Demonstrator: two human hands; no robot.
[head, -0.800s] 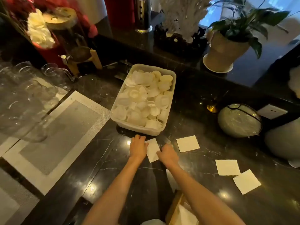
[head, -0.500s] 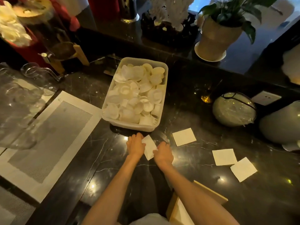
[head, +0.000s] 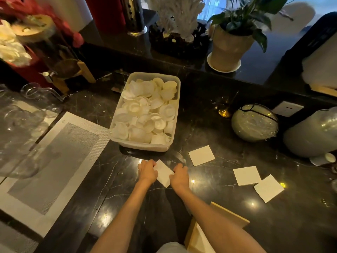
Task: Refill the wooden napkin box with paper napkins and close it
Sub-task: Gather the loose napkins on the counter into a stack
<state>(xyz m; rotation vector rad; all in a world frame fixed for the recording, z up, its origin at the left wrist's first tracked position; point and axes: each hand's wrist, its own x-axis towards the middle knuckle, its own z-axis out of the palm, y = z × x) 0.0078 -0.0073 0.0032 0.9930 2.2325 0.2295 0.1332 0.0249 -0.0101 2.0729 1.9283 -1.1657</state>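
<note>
A white folded paper napkin (head: pixel 163 173) lies on the dark marble counter between my hands. My left hand (head: pixel 147 170) grips its left edge and my right hand (head: pixel 179 175) grips its right edge, fingers curled onto it. Three more napkins lie flat to the right: one (head: pixel 201 155) nearer, two (head: pixel 246 175) (head: pixel 268 188) overlapping at a corner farther out. The open wooden napkin box (head: pixel 228 215) sits at the bottom under my right forearm, with white paper showing inside it; most of it is hidden by the arm.
A plastic tub (head: pixel 145 146) of white lids stands just beyond my hands. A grey placemat (head: pixel 54 157) and glassware (head: pixel 18 125) lie left. A round wrapped bowl (head: pixel 255 123) and grey jar (head: pixel 311 134) stand right. A potted plant (head: pixel 229 50) sits on the raised ledge.
The view has shifted a little, showing more of the wooden box at the bottom. Both hands stay on the same napkin, pinching its edges closer together.
</note>
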